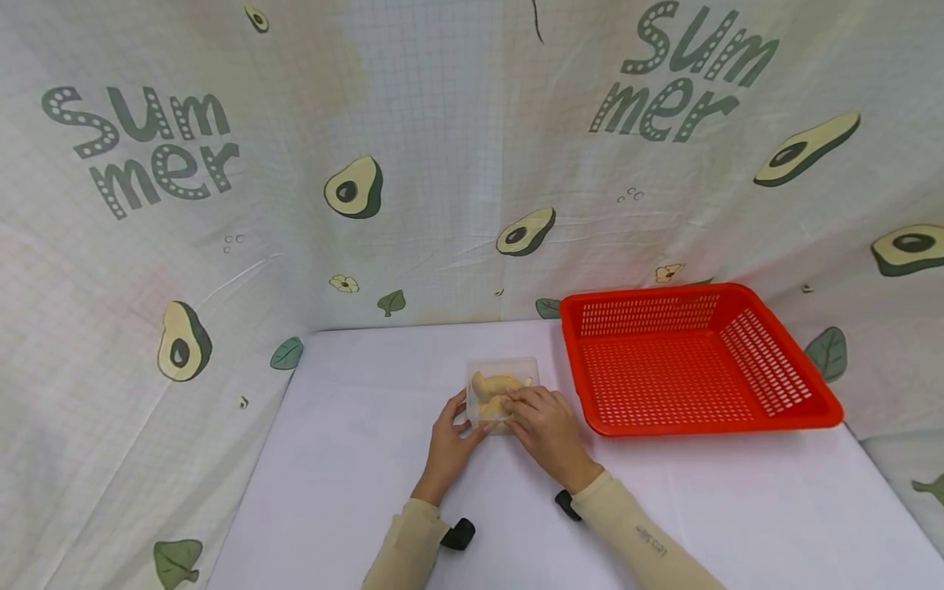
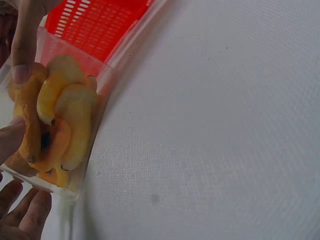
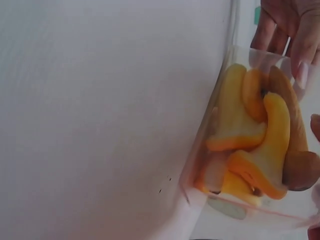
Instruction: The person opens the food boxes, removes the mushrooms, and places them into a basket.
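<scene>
A clear plastic box (image 1: pixel 481 366) on the table holds several yellow mushrooms (image 3: pixel 277 127); a browner mushroom (image 2: pixel 31 107) lies on top along the near side. My left hand (image 1: pixel 449 447) grips the box from its left, with fingers outside the wall and the thumb bent over the near edge. From the right, my right hand (image 1: pixel 549 426) reaches over the rim with bent fingers and holds the browner mushroom inside the box. One right fingertip rests on its cap in the left wrist view. Part of the right hand's grip is hidden.
A red perforated plastic basket (image 1: pixel 601 422) stands right of the box, close to it. White cloth covers the table (image 1: pixel 354 426). Behind and at the sides hangs a printed curtain (image 1: pixel 435 164) with avocados and lettering.
</scene>
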Demonstrator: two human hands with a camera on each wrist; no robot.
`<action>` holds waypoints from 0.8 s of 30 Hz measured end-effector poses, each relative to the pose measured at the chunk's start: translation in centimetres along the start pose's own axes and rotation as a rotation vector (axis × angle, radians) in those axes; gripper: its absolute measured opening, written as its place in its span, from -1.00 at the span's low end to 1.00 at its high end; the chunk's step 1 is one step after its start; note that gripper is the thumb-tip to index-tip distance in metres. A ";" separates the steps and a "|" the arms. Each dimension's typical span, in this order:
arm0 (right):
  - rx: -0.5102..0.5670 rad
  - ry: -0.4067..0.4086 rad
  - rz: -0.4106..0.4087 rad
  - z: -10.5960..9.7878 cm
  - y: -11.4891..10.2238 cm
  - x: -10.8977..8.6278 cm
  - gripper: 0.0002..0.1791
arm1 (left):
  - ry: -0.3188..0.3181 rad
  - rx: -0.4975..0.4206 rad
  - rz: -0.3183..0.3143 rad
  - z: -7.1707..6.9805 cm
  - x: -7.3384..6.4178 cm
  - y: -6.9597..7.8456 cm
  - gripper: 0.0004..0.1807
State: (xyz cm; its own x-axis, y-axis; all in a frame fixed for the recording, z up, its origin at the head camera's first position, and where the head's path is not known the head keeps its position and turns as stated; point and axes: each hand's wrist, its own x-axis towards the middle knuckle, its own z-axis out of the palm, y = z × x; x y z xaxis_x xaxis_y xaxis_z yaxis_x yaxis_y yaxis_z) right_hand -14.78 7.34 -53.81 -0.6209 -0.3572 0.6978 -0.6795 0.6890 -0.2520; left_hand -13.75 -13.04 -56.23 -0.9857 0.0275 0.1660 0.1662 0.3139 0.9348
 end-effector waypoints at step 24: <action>-0.047 0.038 -0.250 0.2 2.5 0.2 -0.60 | 0.040 0.050 -0.048 0.5 -0.1 0.2 -0.24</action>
State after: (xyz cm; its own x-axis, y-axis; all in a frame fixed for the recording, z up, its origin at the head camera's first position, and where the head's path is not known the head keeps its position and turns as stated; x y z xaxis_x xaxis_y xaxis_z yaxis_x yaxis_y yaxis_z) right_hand -16.67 8.86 -54.37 -0.4201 -0.4973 0.7591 -0.7909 0.6108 -0.0376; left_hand -13.64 -12.54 -56.19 -0.9906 -0.0261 0.1342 0.1158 0.3609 0.9254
